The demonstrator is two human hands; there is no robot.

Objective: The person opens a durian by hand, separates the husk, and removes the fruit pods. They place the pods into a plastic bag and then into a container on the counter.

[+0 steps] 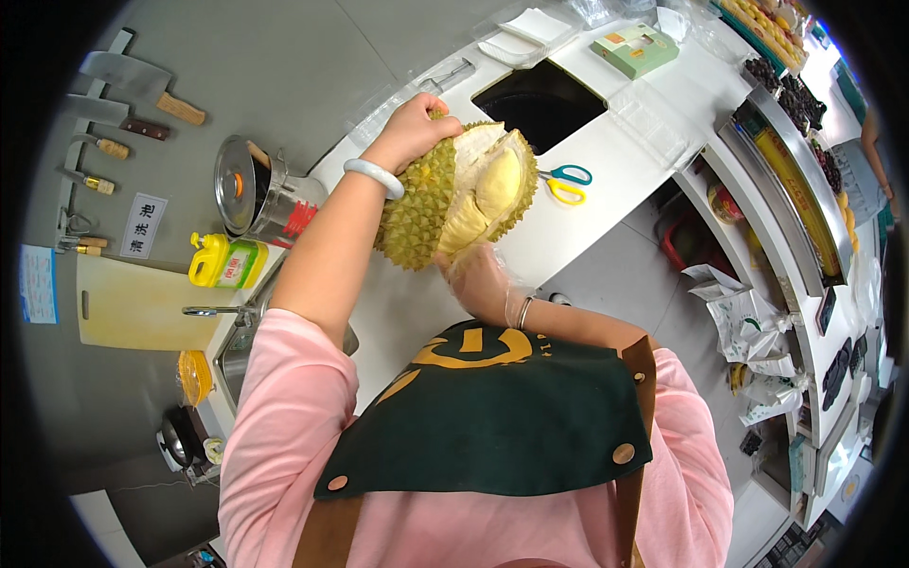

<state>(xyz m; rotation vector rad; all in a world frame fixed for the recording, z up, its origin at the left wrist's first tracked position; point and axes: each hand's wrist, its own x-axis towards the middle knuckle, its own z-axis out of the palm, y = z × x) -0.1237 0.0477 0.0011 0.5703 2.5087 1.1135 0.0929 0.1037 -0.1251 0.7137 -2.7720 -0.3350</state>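
A large spiky green-brown durian point(409, 210) is held up above the white counter, its husk split open. Pale yellow flesh point(500, 185) shows in the opening, beside the whitish inner rind. At the durian's upper end, my left hand point(415, 134) has its fingers closed around the stem. My right hand point(481, 279), in a clear plastic glove, is against the lower end, by the exposed flesh; its fingertips are partly hidden there. Scissors point(568, 185) with one blue and one yellow handle lie just right of the durian.
Beyond the durian, a dark rectangular opening point(540, 102) is set in the counter point(592, 227). A green box point(634, 49) and white trays point(528, 36) stand farther back. Left are a steel pot point(284, 194), a yellow jug point(225, 261) and wall-hung knives point(123, 74). Shelving point(772, 213) curves along the right.
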